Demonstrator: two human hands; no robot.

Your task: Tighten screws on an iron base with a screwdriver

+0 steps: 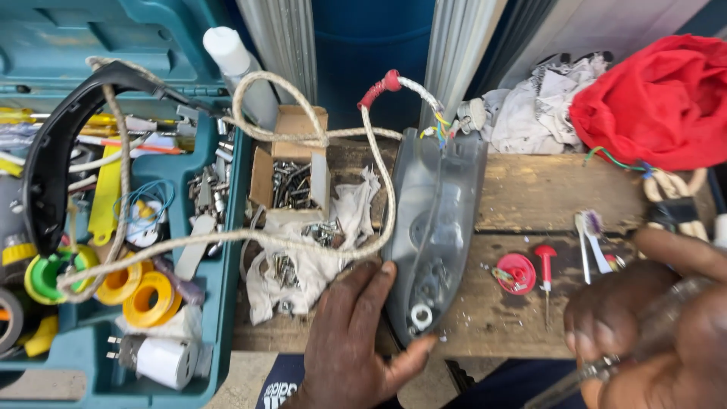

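Observation:
A grey clothes-iron body lies opened on the wooden bench, its pointed end toward me and coloured wires showing at its far end. My left hand grips its near tip, thumb under the point and fingers along the left side. A braided beige cord with a red strain sleeve runs from the iron's far end and loops left over the toolbox. My right hand is at the lower right, closed around a clear-handled screwdriver whose metal shaft points down-left.
A teal toolbox on the left holds yellow tape rolls, a black iron handle, a white plug and loose parts. A small cardboard box of screws and a rag stand beside it. A red knob, red-handled small screwdriver, toothbrush and red cloth lie right.

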